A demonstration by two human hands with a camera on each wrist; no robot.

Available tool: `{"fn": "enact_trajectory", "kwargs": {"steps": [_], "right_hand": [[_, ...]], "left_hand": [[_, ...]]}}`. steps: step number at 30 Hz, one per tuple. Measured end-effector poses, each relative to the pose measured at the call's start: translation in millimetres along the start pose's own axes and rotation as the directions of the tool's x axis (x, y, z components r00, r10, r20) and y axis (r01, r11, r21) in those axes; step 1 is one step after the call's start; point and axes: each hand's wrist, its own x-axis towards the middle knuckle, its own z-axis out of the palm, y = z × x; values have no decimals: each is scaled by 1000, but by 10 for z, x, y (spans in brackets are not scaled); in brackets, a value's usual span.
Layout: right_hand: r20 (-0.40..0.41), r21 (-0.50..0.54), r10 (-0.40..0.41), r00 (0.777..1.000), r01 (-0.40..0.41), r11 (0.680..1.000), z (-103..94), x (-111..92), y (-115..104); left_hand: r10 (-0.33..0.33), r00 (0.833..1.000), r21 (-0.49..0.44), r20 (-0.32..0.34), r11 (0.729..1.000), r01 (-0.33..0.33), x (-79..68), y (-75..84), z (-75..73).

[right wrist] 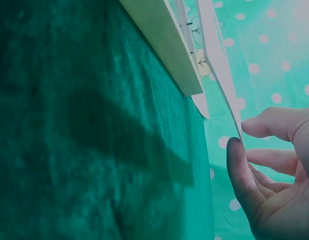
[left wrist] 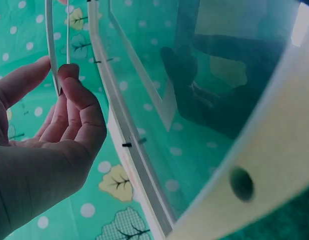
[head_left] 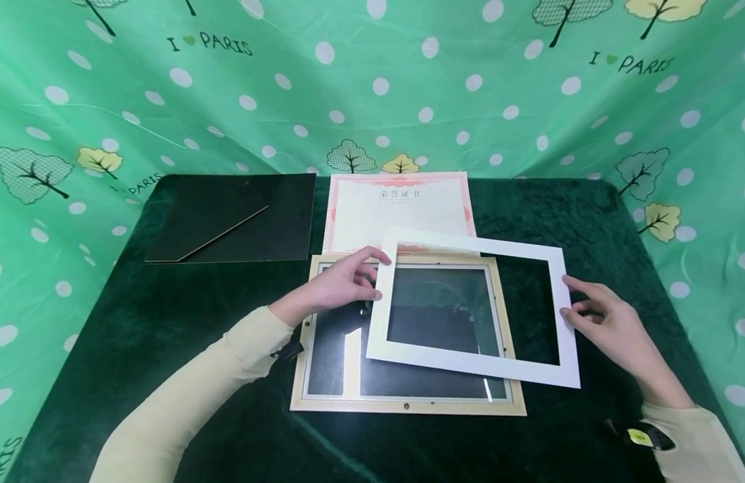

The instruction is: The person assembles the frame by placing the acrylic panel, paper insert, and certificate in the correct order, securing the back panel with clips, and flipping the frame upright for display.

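Both hands hold a white mat board (head_left: 469, 362) with a rectangular opening, raised and slightly tilted over the right part of a wooden picture frame (head_left: 372, 404). At its left edge, my left hand (head_left: 345, 282) pinches the board between thumb and fingers; the left wrist view shows this hand (left wrist: 59, 115) beside the frame's rim. On the opposite edge, my right hand (head_left: 611, 325) pinches with thumb and fingertips, as the right wrist view also shows. The frame lies flat on the table, with a glossy clear pane (head_left: 421, 376) inside it that reflects light.
A certificate sheet (head_left: 403, 211) with a pink border lies behind the frame, partly covered by the mat board. At the back left is a black backing board (head_left: 276, 228) with a thin stand leg. Dark green cloth (head_left: 227, 362) covers the table; a patterned green curtain (head_left: 372, 87) hangs behind.
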Motion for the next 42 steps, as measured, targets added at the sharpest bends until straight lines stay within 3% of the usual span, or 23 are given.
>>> {"fn": "enact_trajectory", "kwargs": {"steps": [6, 11, 18, 22, 27, 35, 42], "right_hand": [[-10, -31, -37, 999, 37, 999, 174, 41, 292], [20, -6, -71, 997, 71, 997, 234, 69, 240], [19, -82, -91, 996, 92, 992, 349, 83, 187], [30, -72, -104, 994, 106, 992, 394, 84, 147], [49, -37, -128, 991, 130, 991, 406, 76, -4], [115, 55, -142, 983, 137, 989, 275, 54, -568], [160, 69, -128, 979, 119, 991, 296, 60, -720]], "left_hand": [[-12, 1000, 33, 26, 999, 12, -102, -47, -56], [-22, 999, 57, 40, 998, 20, -189, -110, -91], [-34, 998, 100, 46, 995, 30, -299, -140, -130], [-34, 999, 121, 29, 992, 30, -364, -153, -163], [-52, 998, 118, 16, 992, 50, -429, -195, -206], [-88, 996, 118, 16, 989, 86, -543, -264, -240], [-98, 994, 180, -49, 978, 105, -602, -282, -235]]}}
